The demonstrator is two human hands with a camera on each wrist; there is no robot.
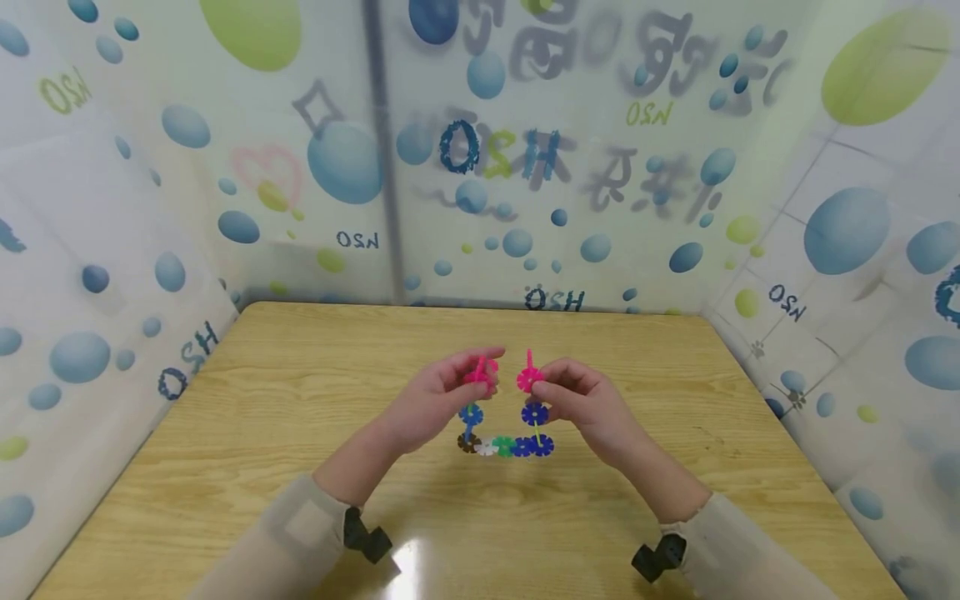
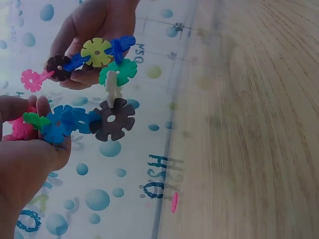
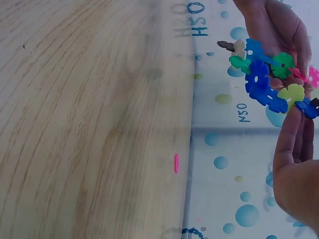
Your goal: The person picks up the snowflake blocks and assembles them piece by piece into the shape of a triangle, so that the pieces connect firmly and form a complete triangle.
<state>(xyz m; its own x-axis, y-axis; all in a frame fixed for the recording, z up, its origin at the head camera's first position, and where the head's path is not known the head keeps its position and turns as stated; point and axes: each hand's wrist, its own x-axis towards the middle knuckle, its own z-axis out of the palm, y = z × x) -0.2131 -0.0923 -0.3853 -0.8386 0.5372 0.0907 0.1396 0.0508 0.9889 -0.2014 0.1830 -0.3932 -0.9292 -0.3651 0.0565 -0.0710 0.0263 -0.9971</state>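
Note:
A chain of interlocking plastic snowflake discs [image 1: 504,447] hangs in a U between both hands, raised above the table. Its lower run goes from brown through white and green to dark blue. At the left end, my left hand [image 1: 429,398] holds pink discs [image 1: 481,377] between thumb and fingers, with blue discs [image 2: 57,124] below. My right hand [image 1: 588,408] pinches the other side near a pink disc [image 1: 529,380] and a dark blue disc [image 1: 535,413]. A yellow-green disc [image 3: 291,95] sits by the right fingertips. The two pink ends stand apart, a gap between them.
Beneath the hands lies a wooden table [image 1: 300,383]. Light curtains [image 1: 420,233] printed with bubbles surround its back and sides. A thin pink piece [image 2: 174,202] shows near the table's edge in the wrist views. Each wrist wears a dark device [image 1: 367,535].

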